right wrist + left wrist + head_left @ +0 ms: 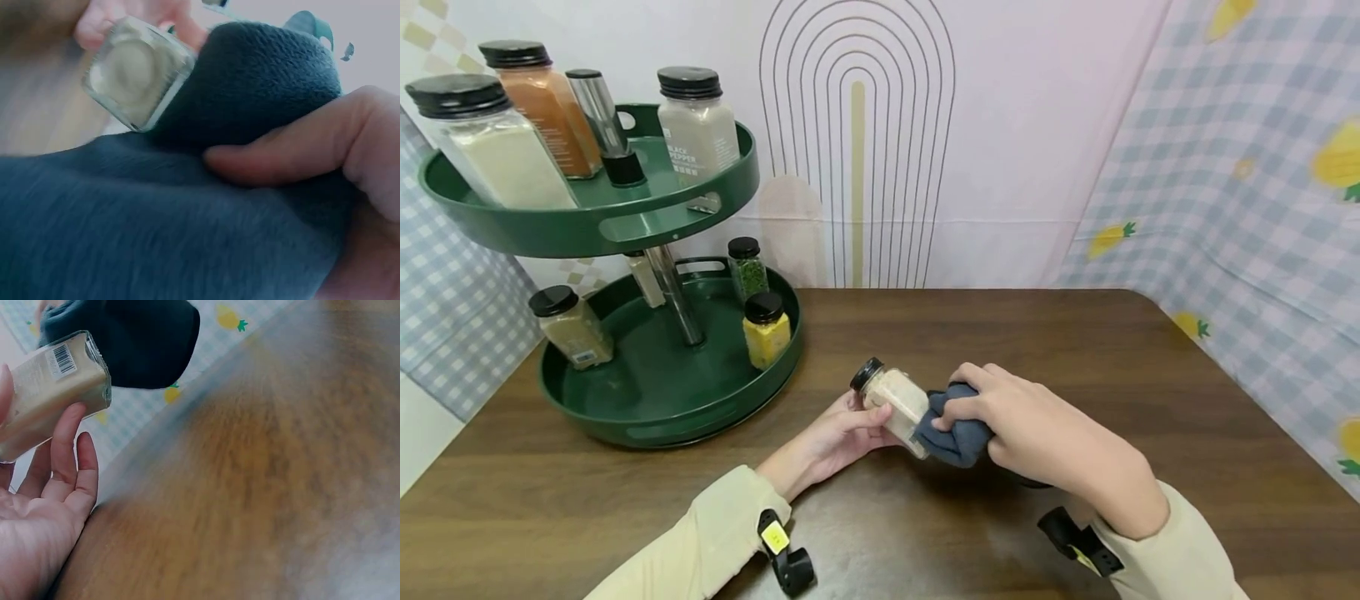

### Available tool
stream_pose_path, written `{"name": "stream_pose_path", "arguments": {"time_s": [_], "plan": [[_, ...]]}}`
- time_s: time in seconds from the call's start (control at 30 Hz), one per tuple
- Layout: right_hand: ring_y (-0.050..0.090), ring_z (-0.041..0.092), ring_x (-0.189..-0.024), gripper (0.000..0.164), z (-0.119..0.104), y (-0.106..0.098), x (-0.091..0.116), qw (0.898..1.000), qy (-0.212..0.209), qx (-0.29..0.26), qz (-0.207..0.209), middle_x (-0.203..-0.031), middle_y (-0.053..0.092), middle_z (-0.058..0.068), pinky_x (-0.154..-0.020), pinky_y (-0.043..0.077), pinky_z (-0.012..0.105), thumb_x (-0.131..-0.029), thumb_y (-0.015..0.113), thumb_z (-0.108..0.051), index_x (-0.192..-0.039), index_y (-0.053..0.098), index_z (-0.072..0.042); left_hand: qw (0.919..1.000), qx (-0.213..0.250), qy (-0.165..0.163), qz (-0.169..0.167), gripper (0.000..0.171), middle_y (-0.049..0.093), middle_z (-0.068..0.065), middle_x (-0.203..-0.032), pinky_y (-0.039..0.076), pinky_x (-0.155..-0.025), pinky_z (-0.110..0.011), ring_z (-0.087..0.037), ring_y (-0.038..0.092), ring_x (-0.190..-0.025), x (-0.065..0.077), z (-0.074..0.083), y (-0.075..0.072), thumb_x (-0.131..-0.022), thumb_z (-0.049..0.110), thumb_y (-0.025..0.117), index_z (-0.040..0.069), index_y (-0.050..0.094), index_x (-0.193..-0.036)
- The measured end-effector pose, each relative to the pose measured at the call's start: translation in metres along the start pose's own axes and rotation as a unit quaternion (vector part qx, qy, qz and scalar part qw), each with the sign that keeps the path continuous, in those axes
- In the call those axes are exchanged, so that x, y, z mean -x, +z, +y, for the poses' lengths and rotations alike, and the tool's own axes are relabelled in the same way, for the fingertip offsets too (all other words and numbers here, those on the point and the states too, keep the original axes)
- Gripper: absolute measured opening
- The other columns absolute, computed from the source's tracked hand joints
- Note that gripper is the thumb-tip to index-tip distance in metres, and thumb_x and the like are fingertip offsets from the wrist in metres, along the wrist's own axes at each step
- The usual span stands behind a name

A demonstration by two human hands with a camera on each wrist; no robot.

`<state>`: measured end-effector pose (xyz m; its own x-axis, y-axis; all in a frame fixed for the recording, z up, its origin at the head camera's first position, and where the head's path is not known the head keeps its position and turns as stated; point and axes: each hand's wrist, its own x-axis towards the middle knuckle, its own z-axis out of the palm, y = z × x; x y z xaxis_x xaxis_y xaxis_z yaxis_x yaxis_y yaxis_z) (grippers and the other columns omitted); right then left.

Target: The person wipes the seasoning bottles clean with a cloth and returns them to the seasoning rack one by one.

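Observation:
A square clear spice jar [901,403] with a black lid and pale contents is tilted above the table, its lid toward the upper left. My left hand [848,435] grips it, thumb on the near side; the left wrist view shows the jar [59,387] with a barcode label and curled fingers beneath. Bunched in my right hand [1026,421] is a dark blue-grey cloth [958,429], touching the jar's lower end. In the right wrist view, the thumb presses into the cloth [156,212], and the jar's base [134,72] faces the camera.
A two-tier green turntable rack [677,417] stands at the left. Its upper tray [647,229] carries large jars and a silver grinder [602,117]; several small jars, including a yellow one [767,333], stand below. The brown wooden table [880,542] meets patterned cloth walls behind and right.

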<state>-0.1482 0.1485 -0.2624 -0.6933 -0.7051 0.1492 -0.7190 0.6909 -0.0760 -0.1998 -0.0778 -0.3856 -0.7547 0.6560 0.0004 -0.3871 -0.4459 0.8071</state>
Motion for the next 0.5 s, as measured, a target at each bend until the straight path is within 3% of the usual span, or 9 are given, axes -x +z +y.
{"name": "stream_pose_path", "arguments": {"time_s": [0.1, 0.23, 0.33, 0.5], "plan": [[0.052, 0.014, -0.091, 0.047, 0.002, -0.005, 0.005, 1.000, 0.005, 0.002, -0.026, -0.098, 0.054, -0.008, -0.067, 0.045, 0.030, -0.071, 0.065, 0.009, -0.087, 0.068, -0.035, 0.9999, 0.004, 0.009, 0.005, 0.069, 0.057, -0.004, -0.115, 0.048, -0.089, -0.035, -0.018, 0.059, -0.103, 0.000, -0.001, 0.000, -0.081, 0.021, 0.072, 0.013, 0.030, -0.136], [0.052, 0.015, -0.089, 0.046, 0.003, -0.011, 0.009, 0.998, 0.043, 0.011, -0.046, -0.097, 0.054, -0.007, -0.062, 0.044, 0.031, -0.072, 0.064, 0.007, -0.084, 0.066, -0.037, 0.9998, 0.004, 0.019, 0.005, 0.061, 0.061, -0.003, -0.110, 0.049, -0.087, -0.034, -0.017, 0.061, -0.100, -0.001, -0.002, -0.001, -0.082, 0.023, 0.071, 0.013, 0.034, -0.129], [0.053, 0.016, -0.090, 0.048, 0.003, -0.014, 0.008, 0.998, 0.062, 0.022, -0.003, -0.101, 0.054, -0.004, -0.063, 0.046, 0.032, -0.071, 0.059, 0.010, -0.091, 0.067, -0.033, 0.9998, 0.001, 0.017, 0.005, 0.063, 0.061, -0.003, -0.110, 0.049, -0.086, -0.034, -0.017, 0.061, -0.100, -0.002, -0.002, -0.001, -0.081, 0.022, 0.071, 0.011, 0.032, -0.130], [0.055, 0.023, -0.103, 0.057, -0.002, -0.009, -0.001, 0.994, 0.060, 0.007, 0.096, -0.117, 0.053, 0.006, -0.074, 0.050, 0.039, -0.069, 0.053, 0.014, -0.107, 0.066, -0.025, 0.9997, -0.010, 0.020, -0.005, 0.082, 0.056, -0.004, -0.117, 0.048, -0.088, -0.036, -0.018, 0.060, -0.103, -0.003, -0.002, -0.001, -0.081, 0.019, 0.072, 0.010, 0.019, -0.143]]}}
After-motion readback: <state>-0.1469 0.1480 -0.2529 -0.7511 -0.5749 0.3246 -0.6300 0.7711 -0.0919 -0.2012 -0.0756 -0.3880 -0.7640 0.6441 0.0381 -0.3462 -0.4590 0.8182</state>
